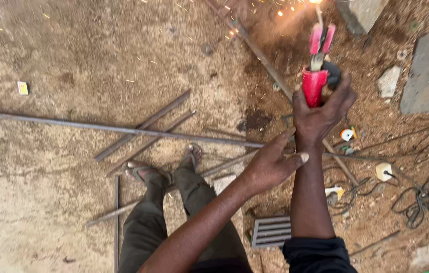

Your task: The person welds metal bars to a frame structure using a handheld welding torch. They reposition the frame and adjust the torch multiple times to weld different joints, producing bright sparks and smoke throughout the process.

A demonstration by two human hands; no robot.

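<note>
Seen from the head camera, a person stood on bare sandy ground and struck a welding arc at the far right of the scene. The right hand (320,114) had its grip clamped around the red electrode holder (315,83), whose thin welding rod (319,15) ran up to a bright spark burst (295,7) at the top edge. The left hand (271,164) rested against the right wrist, fingers spread and holding nothing, apparently bracing it. The arc sat on the far end of a slanting steel bar (265,60), which ran down to the right under the hands. A long steel rod (123,129) lay across the ground from the far left, with shorter offcuts (143,126) crossing it. Sandalled feet (164,164) stood near them, and a small metal grille (272,231) lay close by the legs. Tangled cables (421,197) sprawled at the right. Judged from this stance, a steady braced wrist and a short, even arc would serve the weld best, with feet kept clear of falling sparks.
</note>
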